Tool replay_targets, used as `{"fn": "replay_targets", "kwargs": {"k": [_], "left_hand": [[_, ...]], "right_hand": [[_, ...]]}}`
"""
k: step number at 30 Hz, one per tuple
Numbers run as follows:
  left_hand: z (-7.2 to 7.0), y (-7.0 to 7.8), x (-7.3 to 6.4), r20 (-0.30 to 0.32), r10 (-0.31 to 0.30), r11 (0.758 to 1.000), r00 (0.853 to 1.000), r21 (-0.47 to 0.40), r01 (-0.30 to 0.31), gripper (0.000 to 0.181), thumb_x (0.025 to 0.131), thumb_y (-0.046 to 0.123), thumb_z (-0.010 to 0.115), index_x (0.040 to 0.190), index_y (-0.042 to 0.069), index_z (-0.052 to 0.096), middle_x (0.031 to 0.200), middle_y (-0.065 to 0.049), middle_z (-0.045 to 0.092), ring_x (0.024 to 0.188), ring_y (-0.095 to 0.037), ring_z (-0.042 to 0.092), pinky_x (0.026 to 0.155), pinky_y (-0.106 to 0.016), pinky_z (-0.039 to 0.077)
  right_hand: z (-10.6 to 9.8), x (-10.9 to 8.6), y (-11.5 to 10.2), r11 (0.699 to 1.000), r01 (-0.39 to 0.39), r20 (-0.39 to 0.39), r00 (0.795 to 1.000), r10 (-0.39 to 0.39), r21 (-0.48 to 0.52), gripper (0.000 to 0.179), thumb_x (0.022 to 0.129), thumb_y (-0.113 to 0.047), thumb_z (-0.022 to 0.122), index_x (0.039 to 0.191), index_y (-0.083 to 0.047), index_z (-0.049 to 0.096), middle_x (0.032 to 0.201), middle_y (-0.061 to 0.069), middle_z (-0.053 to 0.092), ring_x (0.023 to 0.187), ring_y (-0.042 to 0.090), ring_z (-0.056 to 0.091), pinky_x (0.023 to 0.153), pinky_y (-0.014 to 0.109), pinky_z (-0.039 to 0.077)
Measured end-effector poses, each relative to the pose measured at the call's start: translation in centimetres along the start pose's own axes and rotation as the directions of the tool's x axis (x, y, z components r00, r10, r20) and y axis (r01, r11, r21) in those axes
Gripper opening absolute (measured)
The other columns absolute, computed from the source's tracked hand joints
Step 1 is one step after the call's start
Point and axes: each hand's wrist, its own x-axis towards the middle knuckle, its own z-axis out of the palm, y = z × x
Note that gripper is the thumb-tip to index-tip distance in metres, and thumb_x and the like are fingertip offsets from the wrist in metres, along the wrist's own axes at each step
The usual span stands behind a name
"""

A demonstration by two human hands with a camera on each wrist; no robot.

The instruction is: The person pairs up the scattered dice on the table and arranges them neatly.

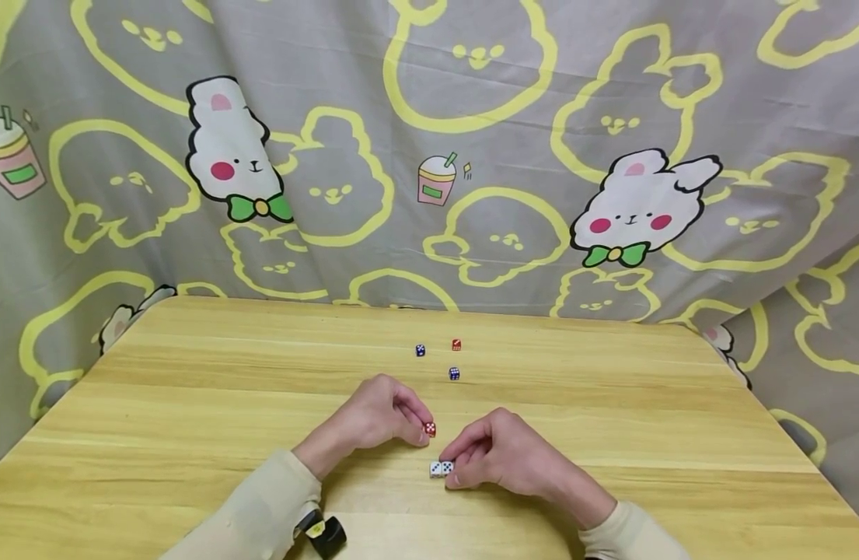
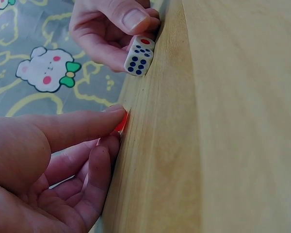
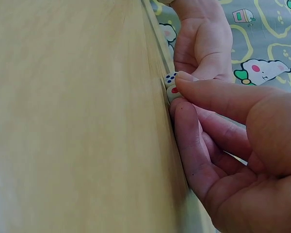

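Observation:
Between the thumb and fingers of my left hand (image 1: 376, 414) is a red die (image 1: 430, 429), low over the tabletop in the head view. Just nearer to me, my right hand (image 1: 509, 455) pinches a white die (image 1: 448, 467) with thumb and forefinger. A second white die (image 1: 435, 470) stands against its left side. In the left wrist view only a sliver of the red die (image 2: 121, 123) shows past the left fingertips. The right wrist view has the pinched white die (image 3: 173, 92) partly covered by the thumb.
Farther back on the wooden table (image 1: 191, 373) lie a blue die (image 1: 420, 351), another blue die (image 1: 454, 373) and a red die (image 1: 456, 344). A grey curtain (image 1: 359, 70) with yellow outlines and rabbits hangs behind the table. A black strap (image 1: 324, 533) sits at the left wrist.

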Motion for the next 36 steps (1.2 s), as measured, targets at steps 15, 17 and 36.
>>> {"fn": "replay_targets", "kwargs": {"k": [15,17,36], "left_hand": [[-0.1,0.0,0.1,0.01,0.025,1.0,1.0,0.003,-0.025,0.018,0.075,0.002,0.091,0.09,0.009,0.081,0.079,-0.001,0.079,0.072,-0.01,0.072,0.075,-0.024,0.054],[-0.1,0.0,0.1,0.01,0.025,1.0,1.0,0.005,-0.025,0.018,0.075,0.003,0.091,0.09,0.009,0.081,0.079,-0.001,0.079,0.072,-0.01,0.071,0.075,-0.025,0.054],[0.0,-0.1,0.1,0.008,-0.005,1.0,1.0,0.009,0.005,0.018,0.076,0.003,0.092,0.089,0.01,0.081,0.079,0.0,0.079,0.073,-0.012,0.073,0.079,-0.025,0.054]], "right_hand": [[-0.3,0.0,0.1,0.996,-0.013,0.019,1.0,0.011,0.09,0.024,0.081,-0.007,0.089,0.103,-0.002,0.082,0.085,0.008,0.08,0.075,0.01,0.071,0.067,0.02,0.057],[-0.4,0.0,0.0,0.994,-0.02,0.022,1.0,0.017,0.106,0.025,0.081,-0.007,0.089,0.104,0.0,0.081,0.085,0.008,0.08,0.075,0.01,0.072,0.067,0.021,0.058],[-4.3,1.2,-2.7,0.994,0.038,-0.153,0.987,-0.052,-0.098,0.033,0.091,-0.024,0.084,0.115,-0.003,0.078,0.095,0.006,0.075,0.084,0.019,0.066,0.067,0.026,0.057]]}}
